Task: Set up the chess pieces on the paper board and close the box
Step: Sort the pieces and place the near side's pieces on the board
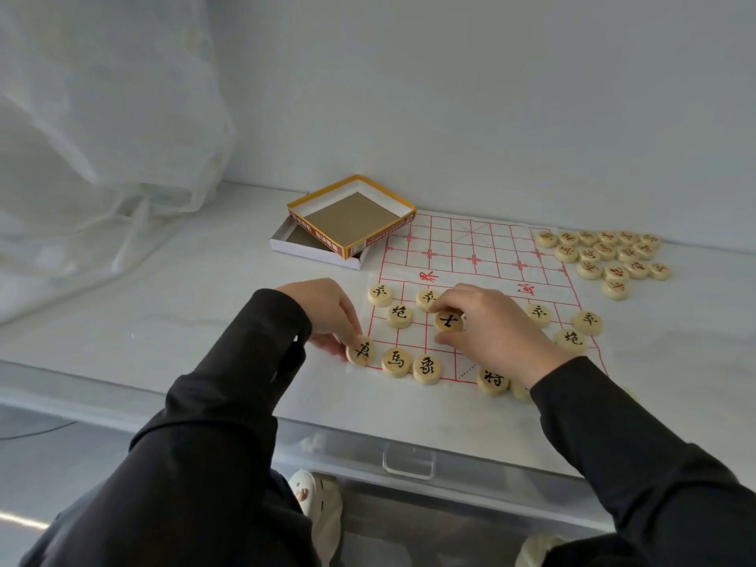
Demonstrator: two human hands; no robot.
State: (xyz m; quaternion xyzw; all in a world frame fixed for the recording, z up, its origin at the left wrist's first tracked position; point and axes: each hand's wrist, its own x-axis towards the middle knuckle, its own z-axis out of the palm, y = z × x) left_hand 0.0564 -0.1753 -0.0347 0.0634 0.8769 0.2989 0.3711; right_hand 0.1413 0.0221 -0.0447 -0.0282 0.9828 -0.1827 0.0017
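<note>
While the right hand (491, 325) pinched the advisor disc (449, 321) by its rim between thumb and fingertips, just above the paper board (470, 247) at centre frame, the left hand (323, 308) seemingly nipped the corner disc (360, 350) left of centre, and these light, hard, smooth wooden pieces looked suited to edge grips.

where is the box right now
In the head view the box lies open left of centre, its yellow-rimmed half resting askew on the white half, at the far-left corner of the paper board.
</note>
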